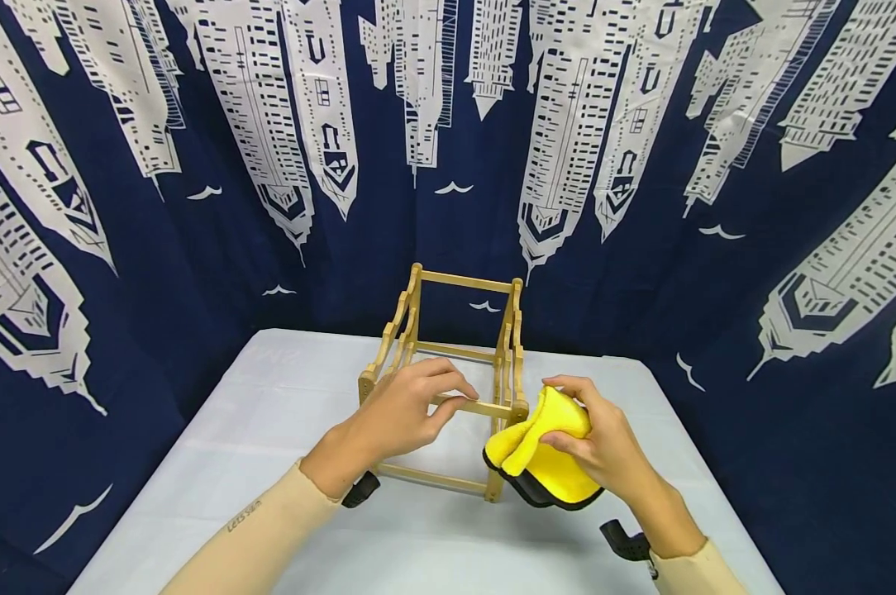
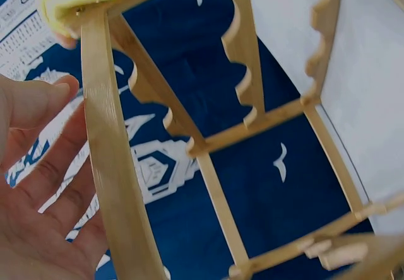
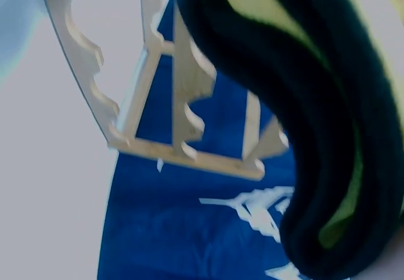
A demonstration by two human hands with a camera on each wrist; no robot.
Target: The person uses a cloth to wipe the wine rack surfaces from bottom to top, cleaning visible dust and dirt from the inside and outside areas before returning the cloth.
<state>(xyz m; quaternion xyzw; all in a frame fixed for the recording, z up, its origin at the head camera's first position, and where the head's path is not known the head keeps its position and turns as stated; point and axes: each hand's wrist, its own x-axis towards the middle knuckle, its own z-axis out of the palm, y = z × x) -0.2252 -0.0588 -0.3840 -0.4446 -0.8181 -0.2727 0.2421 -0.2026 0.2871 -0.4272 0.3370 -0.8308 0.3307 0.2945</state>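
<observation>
A light wooden rack with scalloped side pieces stands on the white table. My left hand loosely grips its upper front rail, thumb on the near side and fingertips hidden behind the rail in the left wrist view. At the rack's right front corner, my right hand pinches a folded yellow cloth with a dark border and a dark underside. In the right wrist view the cloth's thick dark edge covers much of the picture and hides most of that hand.
The white table surrounds the rack on all sides. Behind it hangs a dark blue curtain printed with white buildings and birds. Black wrist mounts sit under both forearms.
</observation>
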